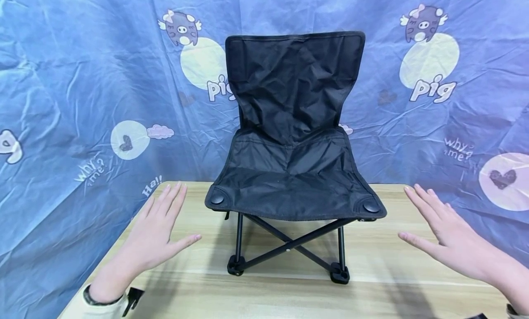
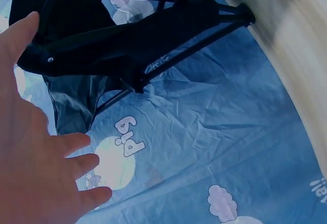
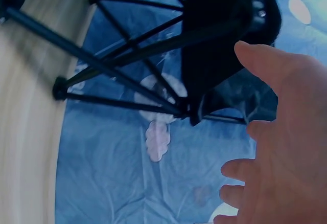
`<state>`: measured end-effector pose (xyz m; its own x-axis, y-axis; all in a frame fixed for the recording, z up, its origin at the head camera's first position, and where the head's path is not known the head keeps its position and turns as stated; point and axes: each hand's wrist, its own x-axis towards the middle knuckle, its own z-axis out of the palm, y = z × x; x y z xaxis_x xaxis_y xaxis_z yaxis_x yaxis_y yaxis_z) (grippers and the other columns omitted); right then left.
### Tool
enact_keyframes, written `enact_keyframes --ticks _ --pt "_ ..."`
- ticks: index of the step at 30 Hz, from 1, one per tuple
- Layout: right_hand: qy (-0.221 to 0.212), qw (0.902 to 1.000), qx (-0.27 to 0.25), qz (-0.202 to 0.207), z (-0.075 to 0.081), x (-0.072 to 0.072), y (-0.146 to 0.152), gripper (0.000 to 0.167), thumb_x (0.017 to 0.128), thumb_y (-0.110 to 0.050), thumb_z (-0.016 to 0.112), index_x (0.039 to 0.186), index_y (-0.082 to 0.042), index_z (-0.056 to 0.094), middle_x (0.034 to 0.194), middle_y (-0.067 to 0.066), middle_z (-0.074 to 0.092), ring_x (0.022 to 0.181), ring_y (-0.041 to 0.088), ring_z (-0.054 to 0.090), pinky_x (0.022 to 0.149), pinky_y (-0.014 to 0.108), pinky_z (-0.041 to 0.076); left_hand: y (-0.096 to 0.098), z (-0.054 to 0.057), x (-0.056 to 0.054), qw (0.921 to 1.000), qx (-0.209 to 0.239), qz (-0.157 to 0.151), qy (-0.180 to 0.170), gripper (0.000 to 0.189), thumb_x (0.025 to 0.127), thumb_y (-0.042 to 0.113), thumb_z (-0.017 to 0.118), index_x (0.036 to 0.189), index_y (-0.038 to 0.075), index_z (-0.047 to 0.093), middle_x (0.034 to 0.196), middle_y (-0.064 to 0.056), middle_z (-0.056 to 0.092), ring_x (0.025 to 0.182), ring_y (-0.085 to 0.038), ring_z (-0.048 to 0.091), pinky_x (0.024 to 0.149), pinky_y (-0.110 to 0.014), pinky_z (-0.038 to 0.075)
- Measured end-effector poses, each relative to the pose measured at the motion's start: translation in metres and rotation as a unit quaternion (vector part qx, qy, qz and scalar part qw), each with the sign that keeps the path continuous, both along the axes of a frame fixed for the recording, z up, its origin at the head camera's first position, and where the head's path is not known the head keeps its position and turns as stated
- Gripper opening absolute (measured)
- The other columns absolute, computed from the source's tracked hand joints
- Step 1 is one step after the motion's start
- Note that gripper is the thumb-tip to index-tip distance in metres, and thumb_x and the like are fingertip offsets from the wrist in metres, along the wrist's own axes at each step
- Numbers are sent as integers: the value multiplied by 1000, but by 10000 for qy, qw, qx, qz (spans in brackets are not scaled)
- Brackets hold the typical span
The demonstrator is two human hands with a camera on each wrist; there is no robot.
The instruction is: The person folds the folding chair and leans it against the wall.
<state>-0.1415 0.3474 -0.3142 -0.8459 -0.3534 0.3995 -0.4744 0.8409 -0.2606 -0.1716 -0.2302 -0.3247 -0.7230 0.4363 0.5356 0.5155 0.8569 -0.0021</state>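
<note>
1 black folding chair (image 1: 291, 172) was seen upright and unfolded at the middle of the table (image 1: 289, 300), its 2 visible front feet (image 1: 340, 275) rested on the wood. It was covered in slightly shiny, creased fabric, with 1 flared backrest (image 1: 295, 80) and 1 seat (image 1: 285, 190), both edged in black trim. The 2 front corners of the seat were each marked by 1 round black disc (image 1: 217, 198), and 2 dark bars (image 1: 288, 246) were crossed beneath its front edge. 1 silvery stud (image 2: 50, 59) was shown on the chair in the left wrist view, and 2 studs (image 3: 262, 14) in the right wrist view. 2 hands were held up, both released, with fingers extended and thumbs spread: the left hand (image 1: 154, 229) over the left part of the table, the right hand (image 1: 452, 238) over its right part. Behind the table, 1 wrinkled blue cloth (image 1: 103, 80) was hung, printed with 2 winged pig figures (image 1: 181, 29).
</note>
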Motion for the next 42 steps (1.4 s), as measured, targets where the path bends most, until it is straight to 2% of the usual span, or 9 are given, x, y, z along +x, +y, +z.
enact_keyframes --ticks 4,8,11,16,22,25,28,34,42 --pt "-337 9988 -349 91 8 4 -6 94 92 -19 71 161 -19 8 163 25 6 150 37 -6 118 38 -12 3 3 1 9993 317 -173 -85 106 86 63 64 160 6 13 159 -20 27 143 -41 28 114 -60 23" --pt "-603 9960 -662 12 13 7 -10 94 95 -17 68 161 -25 2 163 24 7 148 9 -4 103 6 -5 7 4 3 9959 747 -272 -430 110 83 54 73 160 10 8 159 -23 25 142 -46 29 110 -63 28" --pt "-617 9942 -882 69 13 6 -13 94 96 -14 67 161 -29 1 163 23 12 140 -10 3 98 -1 2 10 5 6 9905 1099 -372 -733 111 83 46 77 161 13 5 160 -21 23 141 -47 29 108 -66 29" --pt "-542 9859 -1469 585 7 1 -16 94 94 1 64 161 -25 5 159 17 25 132 -17 23 100 -2 19 14 5 8 9703 1821 -867 -1335 112 85 29 78 161 19 -4 158 -20 29 140 -48 30 107 -69 28" --pt "-801 9667 -2115 1200 1 -5 -20 87 95 12 53 161 -19 5 146 -17 36 127 -14 36 93 5 39 16 3 5 9371 2460 -1846 -1649 104 89 14 72 161 20 -4 152 -25 37 140 -31 37 112 -17 25" --pt "-961 9536 -2365 1598 0 -6 -24 84 95 16 47 161 -15 4 146 -17 39 128 -10 40 91 8 43 17 1 2 9133 2768 -2435 -1733 98 91 7 67 160 13 -1 147 -31 40 138 -13 39 109 -12 28" --pt "-1104 9377 -2650 1958 -1 -8 -25 81 96 19 41 160 -12 4 148 -13 41 129 -6 44 93 10 44 18 -1 -2 8791 3147 -2970 -1997 90 95 6 61 159 7 -1 143 -35 41 135 -7 42 108 -15 33" --pt "-1440 9086 -3196 2271 -2 -10 -28 75 97 19 34 160 -11 6 146 -10 43 127 -1 49 96 12 44 18 -6 -9 8097 3695 -3808 -2507 79 104 19 50 159 7 -5 146 -5 45 134 -9 45 108 -20 36" --pt "-2200 8412 -3954 2961 -6 -15 -35 71 99 18 28 160 -12 7 145 -1 46 127 11 53 101 20 45 19 -11 -15 7408 4079 -4334 -3113 68 106 18 39 160 12 -1 146 -1 49 136 -14 45 109 -24 37"
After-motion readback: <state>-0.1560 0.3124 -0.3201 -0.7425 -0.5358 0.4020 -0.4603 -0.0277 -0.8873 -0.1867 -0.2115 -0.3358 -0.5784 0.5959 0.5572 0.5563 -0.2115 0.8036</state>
